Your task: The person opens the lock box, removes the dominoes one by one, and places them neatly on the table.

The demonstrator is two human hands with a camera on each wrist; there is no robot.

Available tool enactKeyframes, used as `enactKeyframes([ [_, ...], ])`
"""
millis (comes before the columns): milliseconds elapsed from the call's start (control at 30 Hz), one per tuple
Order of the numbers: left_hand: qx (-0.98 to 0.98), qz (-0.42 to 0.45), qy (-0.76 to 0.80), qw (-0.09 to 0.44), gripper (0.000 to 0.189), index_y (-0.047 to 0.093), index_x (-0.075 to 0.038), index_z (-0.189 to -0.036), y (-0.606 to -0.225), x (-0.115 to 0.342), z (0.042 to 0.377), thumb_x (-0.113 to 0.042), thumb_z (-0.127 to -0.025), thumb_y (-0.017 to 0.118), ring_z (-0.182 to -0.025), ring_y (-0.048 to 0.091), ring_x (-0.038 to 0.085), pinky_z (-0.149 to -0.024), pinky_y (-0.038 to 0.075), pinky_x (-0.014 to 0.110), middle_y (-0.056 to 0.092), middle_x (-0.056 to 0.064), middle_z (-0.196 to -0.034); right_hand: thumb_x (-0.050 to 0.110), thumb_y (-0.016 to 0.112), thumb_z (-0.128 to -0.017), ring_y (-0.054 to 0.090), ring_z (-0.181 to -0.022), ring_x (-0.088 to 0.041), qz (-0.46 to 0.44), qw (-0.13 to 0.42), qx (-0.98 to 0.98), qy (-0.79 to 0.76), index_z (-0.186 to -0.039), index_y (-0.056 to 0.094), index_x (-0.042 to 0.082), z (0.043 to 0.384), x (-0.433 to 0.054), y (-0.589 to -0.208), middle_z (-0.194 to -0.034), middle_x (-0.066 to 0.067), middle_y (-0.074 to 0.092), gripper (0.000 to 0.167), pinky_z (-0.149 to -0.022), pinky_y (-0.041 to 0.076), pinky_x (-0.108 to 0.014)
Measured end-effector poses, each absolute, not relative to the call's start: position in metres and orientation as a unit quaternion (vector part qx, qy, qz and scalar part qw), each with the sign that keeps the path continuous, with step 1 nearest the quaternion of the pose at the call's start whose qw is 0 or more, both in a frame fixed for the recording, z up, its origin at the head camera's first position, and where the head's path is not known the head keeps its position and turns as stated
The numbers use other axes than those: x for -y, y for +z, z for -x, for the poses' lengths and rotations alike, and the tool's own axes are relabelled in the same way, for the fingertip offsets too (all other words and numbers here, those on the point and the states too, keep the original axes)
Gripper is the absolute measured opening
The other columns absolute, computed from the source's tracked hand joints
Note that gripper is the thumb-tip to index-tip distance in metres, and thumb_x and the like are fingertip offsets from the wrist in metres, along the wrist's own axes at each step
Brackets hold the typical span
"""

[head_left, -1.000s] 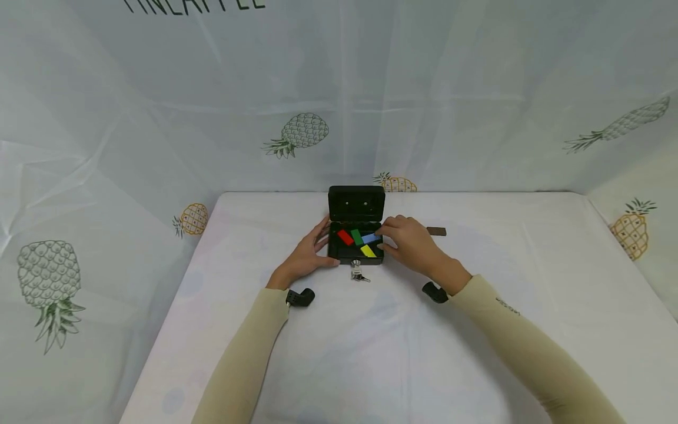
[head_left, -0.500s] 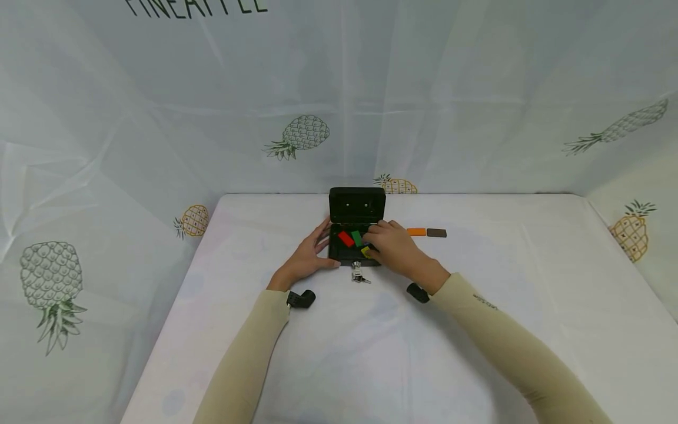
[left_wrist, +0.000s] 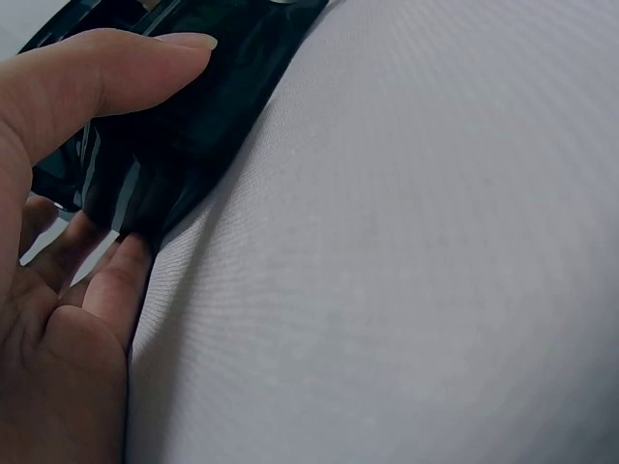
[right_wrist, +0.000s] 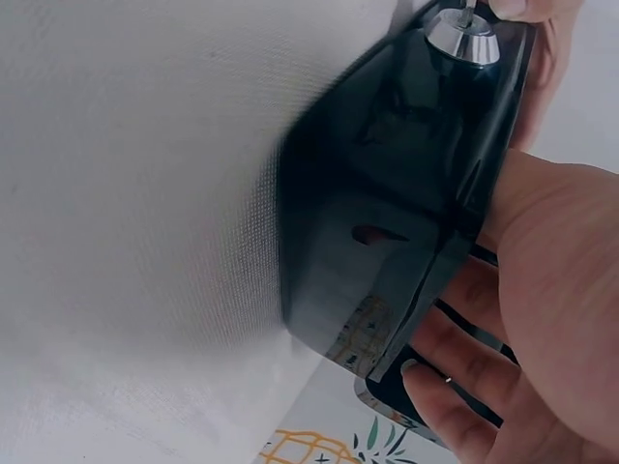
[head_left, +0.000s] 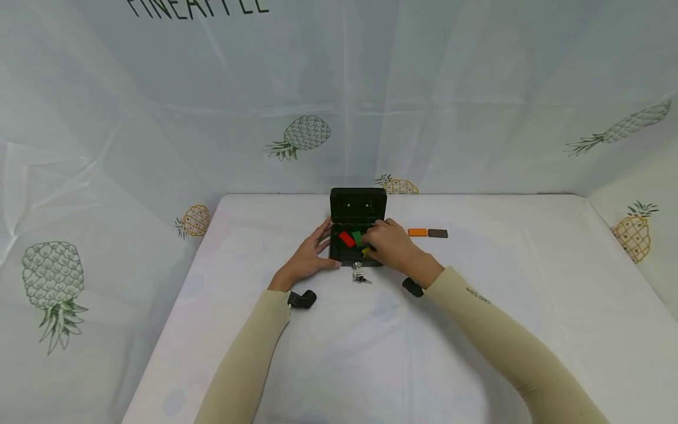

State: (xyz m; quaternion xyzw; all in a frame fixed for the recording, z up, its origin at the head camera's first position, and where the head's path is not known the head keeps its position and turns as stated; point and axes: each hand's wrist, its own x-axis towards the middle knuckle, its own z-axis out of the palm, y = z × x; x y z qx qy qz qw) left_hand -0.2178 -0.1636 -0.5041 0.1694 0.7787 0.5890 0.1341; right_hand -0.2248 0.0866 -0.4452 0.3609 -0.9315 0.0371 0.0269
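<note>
A small black cash box [head_left: 336,257] stands at the back of the table with its lid [head_left: 358,205] raised. My left hand [head_left: 304,258] holds its left side, thumb [left_wrist: 145,70] on the front and fingers along the side wall. Over the box's right half, my right hand [head_left: 394,246] reaches in with bent fingers; what lies under the fingertips is hidden. Inside are a red block [head_left: 346,239], a green block [head_left: 356,238] and a partly covered yellow block [head_left: 366,251]. The blue block is out of sight. Keys [head_left: 359,275] hang from the front lock [right_wrist: 462,37].
An orange block [head_left: 417,232] and a dark brown block [head_left: 438,233] lie end to end right of the box. Behind the table hangs a pineapple-print sheet [head_left: 339,147]. A black wrist camera [head_left: 303,299] sits at my left wrist.
My right hand has moved left from the box's right edge to deeper inside it. It now covers the blue block, and the orange block has come into view on the table.
</note>
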Motion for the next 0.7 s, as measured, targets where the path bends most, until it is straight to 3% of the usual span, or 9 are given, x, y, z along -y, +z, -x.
enactKeyframes([
  [267,-0.784,-0.160,0.584,0.135,0.119,0.013,-0.020,-0.172,-0.5060,0.1629,0.2198,0.005,-0.083,0.087,-0.159,0.028,0.023,-0.128,0.034,0.032,0.027,0.008,-0.172,0.019,0.088,-0.089,0.065,-0.095,-0.026,-0.363,0.015,0.931,0.035,-0.104,0.085,0.014,0.2285,-0.0848,-0.4447,-0.102,-0.002,0.081,0.015,-0.089,0.056,-0.043],
  [700,-0.782,-0.157,0.586,0.145,0.120,0.010,-0.020,-0.172,-0.5042,0.1628,0.2179,0.005,-0.084,0.086,-0.160,0.027,0.028,-0.128,0.033,0.037,0.022,0.009,-0.175,0.018,0.086,-0.091,0.065,-0.099,-0.026,-0.372,0.009,0.927,0.043,-0.108,0.084,0.013,0.2314,-0.0827,-0.4452,-0.105,-0.003,0.080,0.018,-0.096,0.057,-0.044],
])
